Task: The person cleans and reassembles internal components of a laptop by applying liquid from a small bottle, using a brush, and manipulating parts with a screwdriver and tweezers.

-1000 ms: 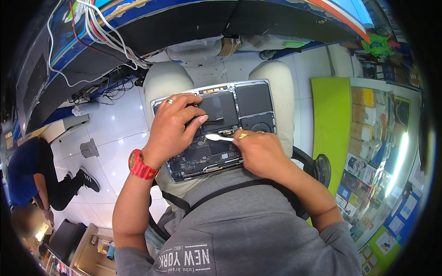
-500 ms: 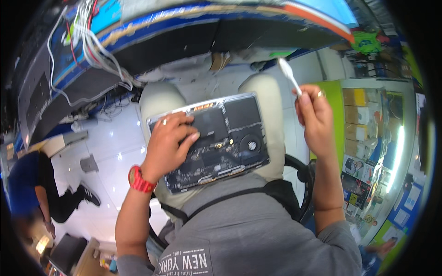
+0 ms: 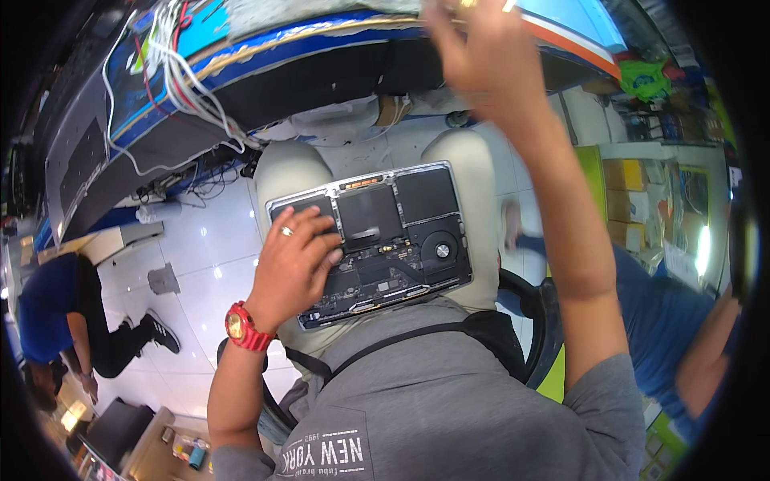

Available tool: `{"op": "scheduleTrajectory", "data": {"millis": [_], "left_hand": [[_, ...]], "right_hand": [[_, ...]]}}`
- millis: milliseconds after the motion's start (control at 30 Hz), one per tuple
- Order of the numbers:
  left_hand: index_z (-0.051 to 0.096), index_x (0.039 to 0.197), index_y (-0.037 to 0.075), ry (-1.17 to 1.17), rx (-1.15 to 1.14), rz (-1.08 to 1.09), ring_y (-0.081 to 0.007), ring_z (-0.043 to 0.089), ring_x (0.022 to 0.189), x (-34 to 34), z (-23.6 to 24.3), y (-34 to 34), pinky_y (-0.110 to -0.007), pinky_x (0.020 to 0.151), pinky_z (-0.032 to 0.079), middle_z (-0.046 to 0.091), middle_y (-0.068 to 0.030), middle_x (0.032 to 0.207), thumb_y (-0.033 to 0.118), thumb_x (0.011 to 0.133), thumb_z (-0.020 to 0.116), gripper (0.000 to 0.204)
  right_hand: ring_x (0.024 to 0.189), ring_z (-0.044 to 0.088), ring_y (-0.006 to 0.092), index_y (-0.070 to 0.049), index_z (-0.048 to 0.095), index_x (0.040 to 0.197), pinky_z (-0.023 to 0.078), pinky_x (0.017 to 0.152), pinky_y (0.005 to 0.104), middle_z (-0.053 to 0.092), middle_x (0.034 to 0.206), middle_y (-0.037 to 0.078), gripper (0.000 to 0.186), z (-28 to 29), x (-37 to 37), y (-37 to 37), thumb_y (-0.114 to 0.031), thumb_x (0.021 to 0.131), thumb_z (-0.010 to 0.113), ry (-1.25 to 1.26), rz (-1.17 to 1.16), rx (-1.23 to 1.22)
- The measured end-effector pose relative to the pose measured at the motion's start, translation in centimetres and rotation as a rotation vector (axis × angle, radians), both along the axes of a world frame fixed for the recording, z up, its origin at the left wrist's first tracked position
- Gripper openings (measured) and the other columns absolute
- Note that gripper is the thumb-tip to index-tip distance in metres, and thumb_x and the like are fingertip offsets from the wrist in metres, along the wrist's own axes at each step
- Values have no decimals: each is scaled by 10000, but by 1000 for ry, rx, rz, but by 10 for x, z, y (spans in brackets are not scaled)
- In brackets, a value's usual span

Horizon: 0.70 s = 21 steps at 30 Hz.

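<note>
One left hand [image 3: 291,264] touches the laptop [image 3: 383,240], fingers [image 3: 313,227] parted, right hand [image 3: 497,60] outstretched, grip unclear.

left grip [image 3: 293,261] on open-backed laptop [image 3: 383,252] | right grip [image 3: 488,56]: blurred, near bench [image 3: 321,40]

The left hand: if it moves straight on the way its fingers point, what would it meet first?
The left hand probably meets the middle battery of the laptop, or passes above it; depth is unclear.

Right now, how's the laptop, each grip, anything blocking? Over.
Right grip up by bench, blurred, contents unclear. Laptop on lap, insides exposed. Left grip covers its left part.
</note>
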<state>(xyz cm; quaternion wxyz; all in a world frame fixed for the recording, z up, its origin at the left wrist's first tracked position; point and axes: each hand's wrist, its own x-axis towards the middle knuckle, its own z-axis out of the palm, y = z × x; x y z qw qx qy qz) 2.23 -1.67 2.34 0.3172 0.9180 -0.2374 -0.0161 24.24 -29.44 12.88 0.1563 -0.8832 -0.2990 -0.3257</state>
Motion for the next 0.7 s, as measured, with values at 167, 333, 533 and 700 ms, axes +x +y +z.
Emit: {"op": "scheduleTrajectory", "data": {"millis": [167, 333, 533, 700], "left_hand": [[676, 1395, -1, -32, 30, 222, -417, 566, 1461, 24, -15, 18, -520, 1213, 445, 634, -202, 1522, 147, 1042, 712, 384], [642, 1448, -4, 8, 8, 196, -419, 528, 1512, 32, -33, 14, -531, 1264, 393, 631, -208, 1539, 207, 1103, 644, 404], [664, 1416, -1, 13, -6, 172, -423, 512, 1531, 32, -40, 17, -548, 1305, 347, 664, -209, 1493, 215, 1121, 615, 369], [686, 1386, 4, 9, 3, 172, -422, 513, 1529, 31, -39, 17, -554, 1306, 343, 673, -195, 1474, 215, 1121, 617, 346]], "right_hand": [[993, 673, 315, -42, 778, 1016, 539, 868, 466, 717, 1053, 105, 149, -69, -142, 19, -53, 867, 781, 633, 448, 26], [1158, 706, 335, -17, 798, 1153, 577, 970, 475, 764, 1215, 123, 286, -106, -191, 19, -47, 870, 775, 632, 535, -55], [1220, 690, 351, -19, 788, 1214, 574, 1047, 526, 748, 1314, 147, 358, -122, -203, 11, -95, 870, 727, 535, 550, -205], [1237, 685, 351, -21, 779, 1240, 561, 1078, 540, 738, 1336, 153, 374, -118, -206, 13, -143, 898, 687, 495, 534, -277]]}}
